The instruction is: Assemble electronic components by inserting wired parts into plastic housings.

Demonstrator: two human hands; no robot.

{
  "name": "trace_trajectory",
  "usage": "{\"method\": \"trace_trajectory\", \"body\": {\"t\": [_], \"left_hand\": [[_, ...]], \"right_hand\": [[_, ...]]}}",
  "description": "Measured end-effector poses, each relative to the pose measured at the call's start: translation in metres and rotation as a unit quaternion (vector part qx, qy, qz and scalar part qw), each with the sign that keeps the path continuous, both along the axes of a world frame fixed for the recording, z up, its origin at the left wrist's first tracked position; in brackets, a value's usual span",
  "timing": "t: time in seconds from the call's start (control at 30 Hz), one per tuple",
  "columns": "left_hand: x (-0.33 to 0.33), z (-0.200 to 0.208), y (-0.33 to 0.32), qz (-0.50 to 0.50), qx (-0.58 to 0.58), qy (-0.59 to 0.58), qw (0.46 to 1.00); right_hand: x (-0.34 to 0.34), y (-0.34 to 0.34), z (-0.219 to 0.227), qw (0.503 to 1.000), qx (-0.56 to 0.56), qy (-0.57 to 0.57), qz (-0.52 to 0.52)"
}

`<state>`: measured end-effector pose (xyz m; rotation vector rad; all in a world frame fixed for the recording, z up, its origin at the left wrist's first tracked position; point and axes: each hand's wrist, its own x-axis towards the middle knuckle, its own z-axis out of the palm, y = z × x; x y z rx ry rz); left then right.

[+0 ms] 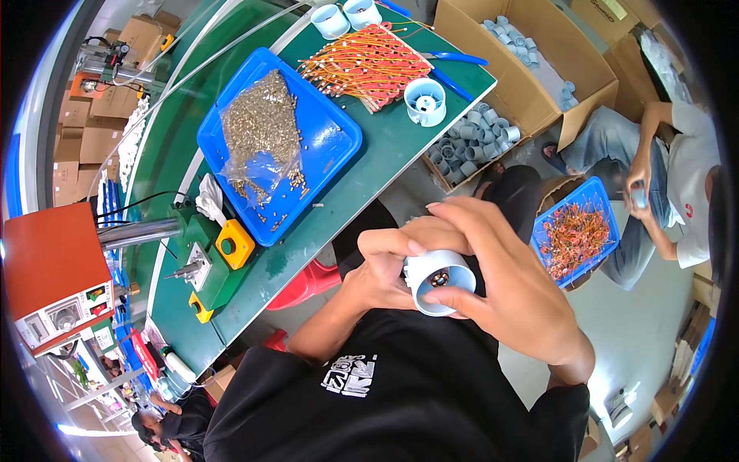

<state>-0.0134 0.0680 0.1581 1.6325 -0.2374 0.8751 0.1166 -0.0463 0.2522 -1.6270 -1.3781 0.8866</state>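
My left hand [382, 266] is closed round a light blue round plastic housing [459, 276], gripping it from the left. From the right, my right hand [514, 281] wraps over the same housing, its thumb reaching into the open end. Inside the housing sits a small dark part with coppery spots [439, 278]. I hold the housing in front of my chest, off the table, its open end toward me. Fingers hide its far side. On the table corner beyond stands a similar housing [425, 102], beside a pile of orange and yellow wires [366, 65].
A blue tray [331, 138] with a bag of small brass pieces [262, 123] lies on the green table [362, 173]. At left stands a press machine with an orange box [50, 262]. Boxes of housings [473, 142] and a co-worker [654, 165] are at right.
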Motion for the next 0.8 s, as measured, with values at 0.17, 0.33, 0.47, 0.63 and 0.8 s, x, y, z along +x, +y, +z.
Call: {"method": "trace_trajectory", "body": {"t": [0.17, 0.33, 0.47, 0.63, 0.8], "left_hand": [[-0.01, 0.005, 0.005, -0.033, 0.069, 0.062, 0.995], [-0.01, 0.004, 0.001, -0.033, 0.087, 0.063, 0.994], [-0.011, 0.016, 0.008, -0.029, 0.136, 0.098, 0.985], [-0.004, 0.015, 0.01, -0.044, 0.083, 0.052, 0.994], [-0.001, 0.011, 0.008, -0.035, 0.033, 0.023, 0.999]], "right_hand": [[0.002, 0.001, -0.013, 0.991, -0.057, 0.112, 0.036], [-0.001, 0.001, -0.017, 0.98, -0.079, 0.182, 0.021], [-0.001, 0.002, -0.025, 0.987, -0.027, 0.156, 0.012], [0.002, 0.0, -0.013, 0.977, -0.043, 0.208, 0.003], [-0.001, -0.024, -0.012, 0.989, 0.031, 0.091, -0.11]]}}
